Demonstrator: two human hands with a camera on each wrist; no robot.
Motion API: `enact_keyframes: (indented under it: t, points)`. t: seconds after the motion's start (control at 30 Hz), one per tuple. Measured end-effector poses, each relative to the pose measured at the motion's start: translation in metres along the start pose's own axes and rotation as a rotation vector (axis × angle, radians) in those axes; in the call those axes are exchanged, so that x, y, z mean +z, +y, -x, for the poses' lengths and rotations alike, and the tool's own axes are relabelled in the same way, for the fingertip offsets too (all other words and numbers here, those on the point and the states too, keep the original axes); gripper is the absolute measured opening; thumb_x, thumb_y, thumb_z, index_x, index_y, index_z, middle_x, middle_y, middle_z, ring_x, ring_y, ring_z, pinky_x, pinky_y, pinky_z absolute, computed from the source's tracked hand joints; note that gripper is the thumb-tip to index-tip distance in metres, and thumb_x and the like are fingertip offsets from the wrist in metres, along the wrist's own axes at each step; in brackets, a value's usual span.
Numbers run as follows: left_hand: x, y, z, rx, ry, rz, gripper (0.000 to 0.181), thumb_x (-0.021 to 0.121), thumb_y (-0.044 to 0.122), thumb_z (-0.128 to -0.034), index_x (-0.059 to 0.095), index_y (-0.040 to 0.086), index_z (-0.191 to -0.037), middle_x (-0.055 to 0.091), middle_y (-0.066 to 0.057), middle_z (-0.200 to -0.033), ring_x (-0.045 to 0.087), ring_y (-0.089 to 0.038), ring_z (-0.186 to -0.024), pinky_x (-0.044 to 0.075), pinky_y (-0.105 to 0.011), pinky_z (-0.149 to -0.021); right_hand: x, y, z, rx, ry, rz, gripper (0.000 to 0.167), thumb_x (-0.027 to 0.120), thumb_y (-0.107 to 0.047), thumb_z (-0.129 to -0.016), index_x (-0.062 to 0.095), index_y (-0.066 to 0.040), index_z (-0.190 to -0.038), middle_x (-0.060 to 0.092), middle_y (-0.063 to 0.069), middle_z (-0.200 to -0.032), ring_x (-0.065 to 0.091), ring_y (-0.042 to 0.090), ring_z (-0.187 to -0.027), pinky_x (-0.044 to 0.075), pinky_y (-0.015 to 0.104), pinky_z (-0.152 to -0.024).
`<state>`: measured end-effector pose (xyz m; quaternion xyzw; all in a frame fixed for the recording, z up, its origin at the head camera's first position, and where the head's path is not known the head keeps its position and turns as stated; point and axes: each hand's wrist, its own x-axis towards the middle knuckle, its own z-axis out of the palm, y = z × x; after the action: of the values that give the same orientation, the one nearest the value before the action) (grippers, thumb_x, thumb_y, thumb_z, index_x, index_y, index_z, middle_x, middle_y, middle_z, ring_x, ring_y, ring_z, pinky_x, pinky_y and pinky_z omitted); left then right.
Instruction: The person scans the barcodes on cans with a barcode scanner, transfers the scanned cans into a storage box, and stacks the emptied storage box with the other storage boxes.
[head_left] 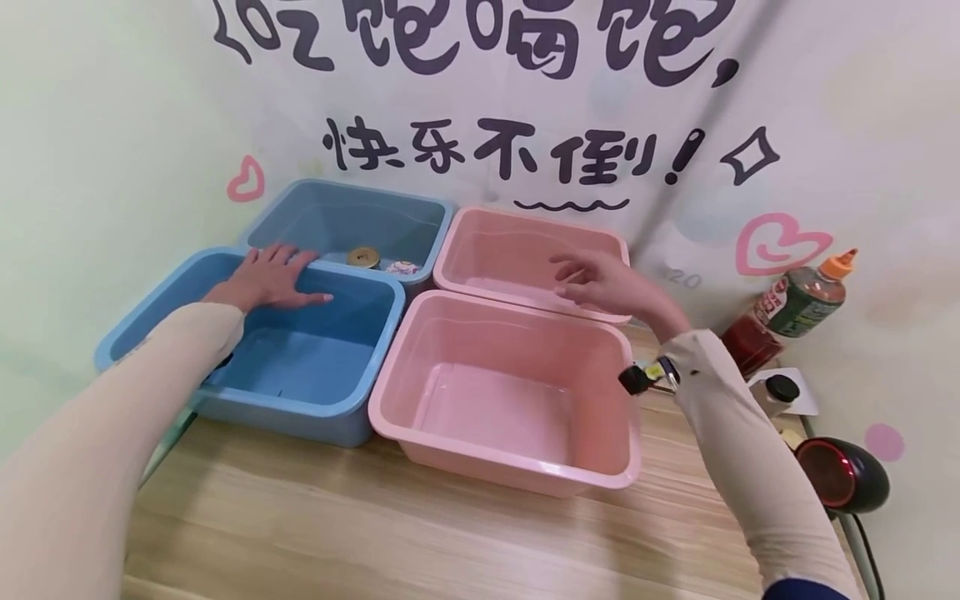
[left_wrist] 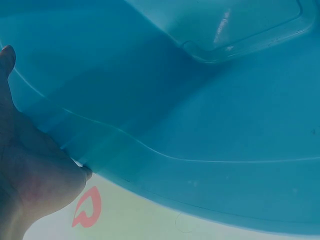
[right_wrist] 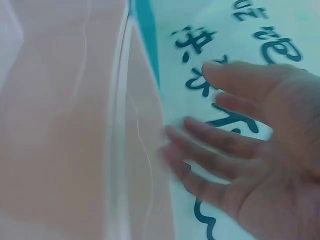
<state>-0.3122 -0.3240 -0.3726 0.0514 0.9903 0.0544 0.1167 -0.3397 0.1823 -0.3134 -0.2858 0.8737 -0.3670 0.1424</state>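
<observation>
My left hand (head_left: 270,277) lies with fingers spread over the far rim of the front blue bin (head_left: 315,408), thumb pointing right; it holds nothing. In the left wrist view the hand (left_wrist: 37,175) shows at the blue bin's edge. Over the back pink bin (head_left: 517,237) hovers my right hand (head_left: 603,287), fingers loosely bent and apart from the bin. Its fingers look slightly blurred in the right wrist view, and nothing is between them. Nearer to me stands the front pink bin (head_left: 517,467). A round gold lid (head_left: 363,257) and a patterned item (head_left: 402,267) lie inside the back blue bin (head_left: 375,204).
At the right stand a sauce bottle (head_left: 795,308) with an orange cap, a small black-capped bottle (head_left: 776,393) and a black rounded device (head_left: 843,475). The wooden table (head_left: 420,533) stretches in front of the bins. A lettered wall (head_left: 480,92) rises behind.
</observation>
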Motion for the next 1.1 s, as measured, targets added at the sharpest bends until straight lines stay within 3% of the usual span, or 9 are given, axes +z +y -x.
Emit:
enact_keyframes:
  t: [0.2,0.4,0.47,0.63,0.73,0.9,0.97,1.1]
  points:
    - [0.003,0.0,-0.001,0.001,0.005,-0.004,0.095,0.056,0.067,-0.0882,0.024,0.008,-0.156,0.02,-0.032,-0.157,0.013,-0.056,-0.144,0.008,-0.073,-0.117,0.004,0.003,0.045,-0.023,0.213,-0.08,0.053,0.072,-0.007,-0.09,0.053,0.0,-0.139,0.063,0.024,-0.119,0.066,0.024,-0.102,0.057,0.018,-0.081]
    - [0.004,0.0,-0.001,0.012,-0.001,0.003,0.095,0.056,0.067,-0.0888,0.024,0.007,-0.156,0.02,-0.033,-0.157,0.012,-0.057,-0.144,0.008,-0.073,-0.117,0.015,0.022,0.09,0.051,0.299,-0.134,0.054,0.072,-0.007,-0.09,0.051,0.001,-0.14,0.061,0.018,-0.121,0.065,0.005,-0.095,0.058,0.019,-0.078]
    - [0.004,0.0,-0.001,0.013,0.001,0.004,0.096,0.056,0.068,-0.0882,0.023,0.007,-0.156,0.019,-0.033,-0.157,0.012,-0.057,-0.143,0.007,-0.073,-0.117,0.021,0.03,0.103,0.092,0.359,-0.189,0.052,0.072,-0.007,-0.09,0.052,0.0,-0.138,0.061,0.011,-0.117,0.064,0.002,-0.093,0.058,0.018,-0.077]
    - [0.004,-0.004,-0.002,0.013,0.005,0.004,0.099,0.054,0.072,-0.0869,0.023,0.008,-0.156,0.019,-0.033,-0.157,0.011,-0.057,-0.143,0.006,-0.074,-0.117,0.041,0.048,0.125,0.175,0.495,-0.392,0.04,0.073,-0.002,-0.088,0.061,-0.014,-0.124,0.061,-0.006,-0.102,0.064,0.002,-0.085,0.056,0.018,-0.071]
    - [0.005,-0.004,-0.003,0.019,0.003,0.01,0.099,0.055,0.071,-0.0868,0.023,0.007,-0.156,0.019,-0.033,-0.157,0.011,-0.057,-0.143,0.006,-0.074,-0.117,0.054,0.059,0.131,0.236,0.501,-0.503,0.044,0.072,0.001,-0.087,0.057,-0.019,-0.123,0.056,-0.005,-0.1,0.062,0.002,-0.08,0.057,0.02,-0.068]
    - [0.006,-0.004,-0.003,0.019,-0.003,0.013,0.098,0.055,0.071,-0.0872,0.024,0.007,-0.155,0.019,-0.034,-0.157,0.011,-0.058,-0.143,0.006,-0.074,-0.116,0.072,0.061,0.135,0.339,0.485,-0.562,0.066,0.071,0.002,-0.086,0.04,-0.007,-0.143,0.049,0.004,-0.106,0.058,0.003,-0.082,0.057,0.022,-0.068]
    - [0.006,-0.005,-0.004,0.017,-0.002,0.013,0.097,0.055,0.07,-0.0874,0.024,0.007,-0.155,0.019,-0.034,-0.156,0.011,-0.058,-0.142,0.006,-0.074,-0.116,0.077,0.06,0.135,0.347,0.472,-0.559,0.072,0.071,0.003,-0.085,0.035,-0.003,-0.147,0.048,0.006,-0.106,0.058,0.005,-0.081,0.057,0.022,-0.068]
    - [0.003,-0.007,-0.003,0.015,0.002,0.007,0.098,0.055,0.071,-0.087,0.025,0.006,-0.154,0.02,-0.034,-0.156,0.012,-0.058,-0.142,0.006,-0.075,-0.116,0.083,0.059,0.134,0.332,0.447,-0.589,0.067,0.068,0.007,-0.085,0.038,-0.002,-0.144,0.052,0.004,-0.101,0.059,0.007,-0.079,0.057,0.024,-0.068]
